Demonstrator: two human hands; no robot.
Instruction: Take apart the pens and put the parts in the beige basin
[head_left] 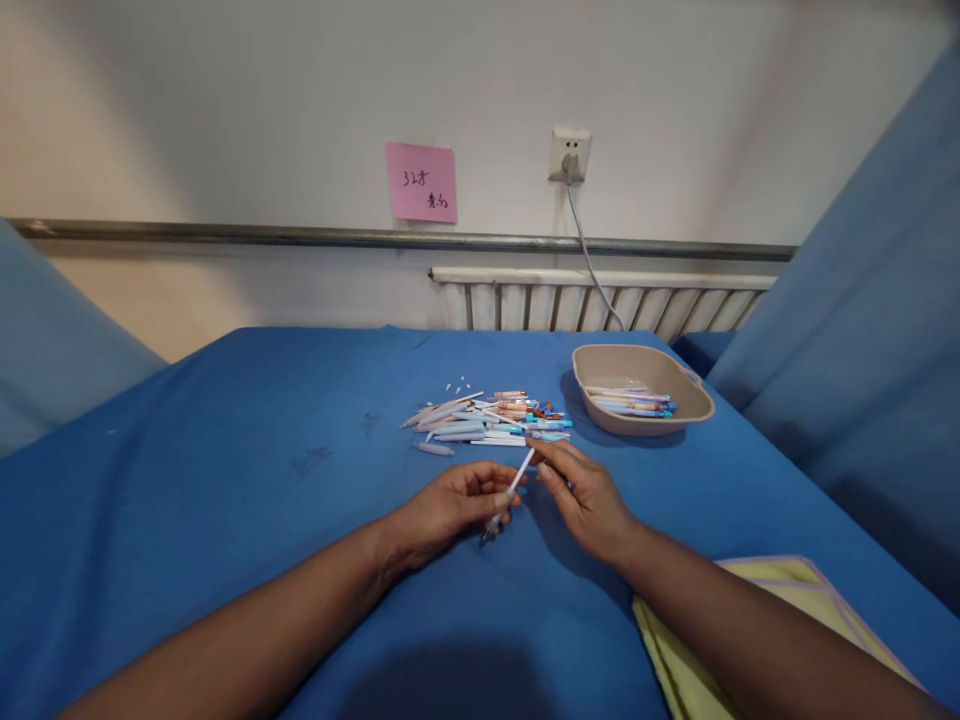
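A slim pen (517, 478), with a white refill-like upper part and a clear, greyish lower end, slants between my hands. My left hand (457, 502) grips its lower part between thumb and fingers. At its upper end, the curled fingers of my right hand (589, 495) close on the white tip; the exact contact is partly hidden. Just beyond my hands lies a loose pile of pen parts (457, 428): pale barrels, white refills, and orange and blue pieces. Several tiny white bits (459, 386) are scattered behind it.
A beige basin (641, 426) holding several pens stands at the back right. A folded yellow cloth (780, 575) lies under my right forearm. Blue cloth (247, 440) covers the table. A radiator (540, 277) and a plugged-in socket (570, 155) are behind it.
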